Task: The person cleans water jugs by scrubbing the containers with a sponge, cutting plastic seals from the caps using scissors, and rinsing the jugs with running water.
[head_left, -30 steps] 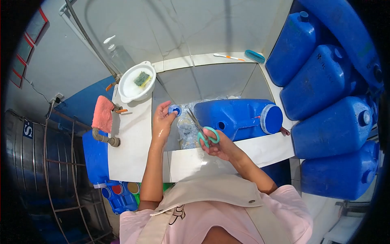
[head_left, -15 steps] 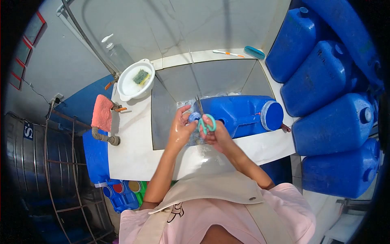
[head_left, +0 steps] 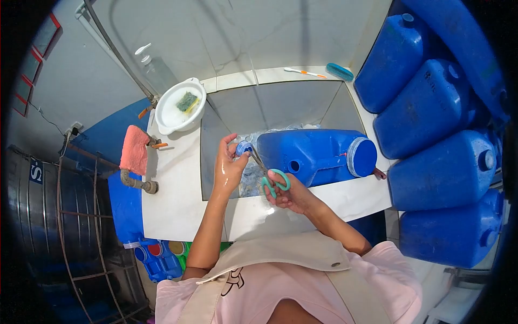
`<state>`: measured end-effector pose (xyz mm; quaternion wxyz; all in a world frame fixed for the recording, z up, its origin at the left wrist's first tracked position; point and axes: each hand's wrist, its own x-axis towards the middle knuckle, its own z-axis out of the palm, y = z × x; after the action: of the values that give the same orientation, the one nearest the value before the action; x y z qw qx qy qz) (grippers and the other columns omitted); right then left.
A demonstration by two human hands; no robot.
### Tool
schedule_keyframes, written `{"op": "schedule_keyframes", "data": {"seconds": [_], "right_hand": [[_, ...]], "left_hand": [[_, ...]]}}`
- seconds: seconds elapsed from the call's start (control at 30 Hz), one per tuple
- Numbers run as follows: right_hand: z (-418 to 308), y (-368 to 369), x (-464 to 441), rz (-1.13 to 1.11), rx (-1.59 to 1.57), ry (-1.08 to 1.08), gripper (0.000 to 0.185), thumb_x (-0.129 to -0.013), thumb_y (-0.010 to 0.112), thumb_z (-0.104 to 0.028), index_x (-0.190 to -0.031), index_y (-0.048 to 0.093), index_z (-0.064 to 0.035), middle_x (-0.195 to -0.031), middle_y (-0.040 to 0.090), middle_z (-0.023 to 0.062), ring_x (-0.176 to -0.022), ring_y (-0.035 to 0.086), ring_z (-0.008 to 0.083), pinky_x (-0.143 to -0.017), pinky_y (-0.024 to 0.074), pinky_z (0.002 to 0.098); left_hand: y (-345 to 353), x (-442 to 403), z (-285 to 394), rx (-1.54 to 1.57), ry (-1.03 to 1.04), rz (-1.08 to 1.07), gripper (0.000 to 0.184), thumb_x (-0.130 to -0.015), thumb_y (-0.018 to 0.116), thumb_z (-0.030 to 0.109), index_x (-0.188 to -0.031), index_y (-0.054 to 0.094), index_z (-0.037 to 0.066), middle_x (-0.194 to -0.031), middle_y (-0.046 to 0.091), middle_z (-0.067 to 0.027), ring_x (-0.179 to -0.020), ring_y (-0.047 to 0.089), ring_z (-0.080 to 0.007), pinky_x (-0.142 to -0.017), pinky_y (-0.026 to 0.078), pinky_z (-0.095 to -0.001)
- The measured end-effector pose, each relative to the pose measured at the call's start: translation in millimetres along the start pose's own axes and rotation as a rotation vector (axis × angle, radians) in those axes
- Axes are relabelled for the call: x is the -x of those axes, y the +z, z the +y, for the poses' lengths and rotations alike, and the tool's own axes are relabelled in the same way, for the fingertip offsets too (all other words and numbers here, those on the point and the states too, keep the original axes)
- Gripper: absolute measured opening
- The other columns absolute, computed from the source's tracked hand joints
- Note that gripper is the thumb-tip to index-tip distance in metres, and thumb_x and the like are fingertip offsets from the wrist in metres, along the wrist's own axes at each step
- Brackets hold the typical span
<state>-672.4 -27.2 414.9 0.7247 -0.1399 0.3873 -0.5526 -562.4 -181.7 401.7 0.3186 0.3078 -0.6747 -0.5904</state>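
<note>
My left hand (head_left: 227,164), wet and raised over the sink (head_left: 270,100), pinches a small blue bottle cap (head_left: 243,147) between thumb and fingers. A pair of scissors (head_left: 280,175) with teal handles is in my right hand (head_left: 288,195), its fingers at the loops. The blades point up and left, with their tips at the cap; whether they cut into it I cannot tell. Just right of the hands a blue water jug (head_left: 307,148) lies on its side in the sink, its wide lid facing right. Crinkled clear plastic pieces (head_left: 251,181) lie beneath the hands.
A white basin (head_left: 167,116) with a sponge (head_left: 187,101) stands at the counter's back left. Nearby are a pump bottle (head_left: 154,73) and a pink cloth (head_left: 134,149) over a pipe. A toothbrush (head_left: 305,72) and teal brush (head_left: 339,72) lie behind. Large blue containers (head_left: 437,167) line the right.
The scissors have swung from pointing upward to pointing up-left, and their blades have come to the cap. My left hand has shifted slightly left and turned, showing the cap more.
</note>
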Motion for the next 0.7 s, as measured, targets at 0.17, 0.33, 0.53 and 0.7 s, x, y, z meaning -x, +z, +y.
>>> {"op": "schedule_keyframes", "data": {"seconds": [0.17,0.33,0.53,0.7], "right_hand": [[9,-2,-8,0.064,0.165,-0.174,0.044,-0.087,0.054,-0.047,-0.074,0.057,-0.0055,-0.056,0.053,0.0064,-0.038,0.03,0.0033,-0.036,0.0202,0.0187],[7,-8,-5,0.126,0.229,-0.218,0.045,-0.088,0.052,-0.048,-0.073,0.056,-0.006,-0.057,0.054,0.0062,-0.039,0.031,0.0036,-0.036,0.0204,0.0187],[6,-10,0,0.022,0.009,-0.101,0.047,-0.088,0.049,-0.052,-0.078,0.057,-0.0069,-0.064,0.055,0.0082,-0.04,0.035,0.005,-0.034,0.0262,0.0168],[5,2,-9,-0.046,-0.133,0.033,0.047,-0.085,0.051,-0.055,-0.078,0.055,-0.009,-0.062,0.056,0.0066,-0.039,0.035,0.004,-0.035,0.0259,0.0171]], "left_hand": [[11,6,-7,0.124,-0.054,-0.03,0.051,-0.077,0.06,-0.002,-0.123,0.037,-0.002,-0.089,0.06,-0.0074,-0.079,0.054,-0.0107,-0.072,0.043,-0.0224],[10,0,-10,0.175,-0.068,-0.001,0.049,-0.079,0.059,-0.003,-0.123,0.037,-0.003,-0.093,0.06,-0.0078,-0.082,0.056,-0.0113,-0.073,0.045,-0.0224],[-6,-6,1,0.604,-0.315,-0.058,0.042,-0.082,0.056,-0.002,-0.121,0.041,-0.002,-0.099,0.058,-0.0076,-0.088,0.058,-0.012,-0.08,0.047,-0.0251],[-1,-7,-10,0.55,-0.359,0.015,0.041,-0.08,0.059,-0.002,-0.118,0.043,0.0,-0.091,0.058,-0.0054,-0.085,0.057,-0.0122,-0.08,0.045,-0.0245]]}}
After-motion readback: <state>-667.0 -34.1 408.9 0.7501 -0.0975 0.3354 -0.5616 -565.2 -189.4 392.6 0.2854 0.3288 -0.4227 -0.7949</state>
